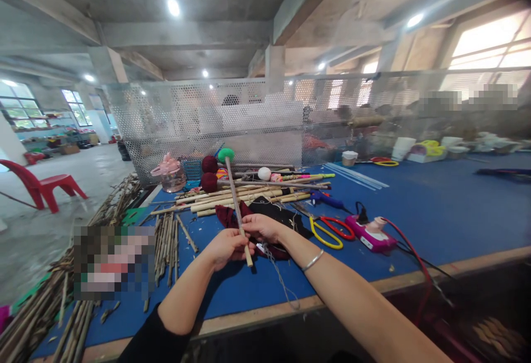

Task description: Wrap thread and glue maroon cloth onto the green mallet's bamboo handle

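Observation:
A wooden stick (234, 194) with a green ball (226, 155) on its far end slants away from me above the table. My left hand (228, 247) has its fingers closed round the near part of the stick. Just above it, my right hand (262, 227) pinches the same stick; a silver bangle circles that wrist. Beneath the hands lie dark red cloth (226, 216) and black cloth (269, 208). A thin grey string (282, 277) trails down from beside my right hand to the table edge; whether my fingers grip it I cannot tell.
Yellow-and-red-handled scissors (332, 233), a blue glue gun (327, 200) and a purple power strip (371, 236) with cords lie right of my hands. Cut sticks (166, 247) and twig bundles (39, 310) cover the left. Behind are dark red balls (209, 182) and a perforated metal screen (249, 125).

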Demonstrator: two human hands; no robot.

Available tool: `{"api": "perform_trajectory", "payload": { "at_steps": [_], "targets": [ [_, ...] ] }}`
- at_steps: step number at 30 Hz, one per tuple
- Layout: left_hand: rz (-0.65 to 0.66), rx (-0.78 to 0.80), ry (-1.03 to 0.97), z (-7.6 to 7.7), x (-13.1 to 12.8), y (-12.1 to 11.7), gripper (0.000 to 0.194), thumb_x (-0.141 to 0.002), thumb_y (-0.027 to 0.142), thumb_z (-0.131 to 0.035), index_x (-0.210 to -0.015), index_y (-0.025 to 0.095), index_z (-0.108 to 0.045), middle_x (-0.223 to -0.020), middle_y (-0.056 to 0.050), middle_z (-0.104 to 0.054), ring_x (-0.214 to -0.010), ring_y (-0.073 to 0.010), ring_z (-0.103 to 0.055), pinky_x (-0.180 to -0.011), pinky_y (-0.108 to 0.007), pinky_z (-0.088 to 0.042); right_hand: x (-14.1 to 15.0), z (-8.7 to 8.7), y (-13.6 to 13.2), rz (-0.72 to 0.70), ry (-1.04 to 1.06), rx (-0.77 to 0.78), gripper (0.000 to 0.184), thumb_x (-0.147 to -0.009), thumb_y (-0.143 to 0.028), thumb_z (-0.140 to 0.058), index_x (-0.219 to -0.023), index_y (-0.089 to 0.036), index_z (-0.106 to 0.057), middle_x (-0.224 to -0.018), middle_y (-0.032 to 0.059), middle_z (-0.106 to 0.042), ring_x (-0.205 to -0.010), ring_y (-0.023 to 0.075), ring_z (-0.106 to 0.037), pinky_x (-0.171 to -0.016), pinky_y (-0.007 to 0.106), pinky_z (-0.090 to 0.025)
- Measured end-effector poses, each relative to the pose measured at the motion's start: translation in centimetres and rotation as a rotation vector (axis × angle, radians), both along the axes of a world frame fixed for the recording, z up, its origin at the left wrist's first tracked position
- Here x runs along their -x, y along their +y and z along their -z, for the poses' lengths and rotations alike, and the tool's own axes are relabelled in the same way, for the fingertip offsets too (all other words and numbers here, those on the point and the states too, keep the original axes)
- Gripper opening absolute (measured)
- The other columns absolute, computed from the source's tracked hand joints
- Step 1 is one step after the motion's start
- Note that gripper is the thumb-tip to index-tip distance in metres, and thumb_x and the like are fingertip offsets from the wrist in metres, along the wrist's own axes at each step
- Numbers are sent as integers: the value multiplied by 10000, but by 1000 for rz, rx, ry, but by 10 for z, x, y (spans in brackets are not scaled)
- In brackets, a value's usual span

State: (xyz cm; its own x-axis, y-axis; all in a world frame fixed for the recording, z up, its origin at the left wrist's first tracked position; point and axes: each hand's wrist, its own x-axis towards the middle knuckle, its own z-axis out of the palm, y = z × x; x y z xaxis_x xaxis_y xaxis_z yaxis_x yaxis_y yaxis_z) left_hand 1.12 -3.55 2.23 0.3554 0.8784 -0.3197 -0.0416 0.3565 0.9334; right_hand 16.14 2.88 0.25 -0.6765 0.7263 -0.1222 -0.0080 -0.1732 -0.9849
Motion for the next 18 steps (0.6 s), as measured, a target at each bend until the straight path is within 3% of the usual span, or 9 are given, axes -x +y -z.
{"api": "perform_trajectory", "payload": {
  "at_steps": [3,6,9,13,15,18],
  "targets": [
    [-129,59,-56,2,-6,-2,170,-638,130,-572,-784,145,-487,-673,-50,-631,-562,-143,-607,-517,-247,-467,3,2,-1,49,-23,-24,335,-645,-377,-678,-766,-169,-446,-414,-118,-395,-296,14,-225,-314,170,-105],
    [-272,153,-195,4,-12,-2,36,-704,155,-470,-737,154,-457,-521,4,-524,-416,-113,-514,-451,-252,-450,8,-1,-6,85,-55,-39,352,-640,-387,-675,-805,-175,-446,-415,-125,-374,-307,15,-212,-323,168,-101],
    [-351,168,-295,6,-13,-2,107,-791,225,-387,-705,170,-416,-440,68,-364,-320,-52,-349,-360,-167,-350,11,-15,-17,111,-146,-58,357,-639,-375,-675,-838,-176,-454,-425,-127,-364,-321,17,-209,-337,169,-115],
    [-386,129,-348,8,-7,-3,149,-852,266,-370,-736,178,-399,-464,88,-305,-306,-17,-255,-313,-102,-121,-2,-55,-48,180,-149,-312,336,-632,-296,-691,-858,-156,-485,-504,-94,-444,-398,30,-330,-400,173,-235],
    [-396,112,-362,9,-3,-4,166,-868,276,-372,-740,175,-398,-482,88,-311,-312,-7,-249,-320,-98,-106,-18,-81,-71,162,-81,-451,338,-657,-267,-681,-924,-154,-507,-538,-84,-448,-465,40,-382,-471,178,-295],
    [-407,98,-371,11,-1,-5,189,-885,284,-361,-738,171,-393,-490,91,-302,-312,1,-232,-324,-95,-103,-50,-114,-118,137,-25,-515,345,-695,-299,-659,-985,-170,-523,-595,-51,-473,-528,66,-431,-529,211,-339]
  ]
}}
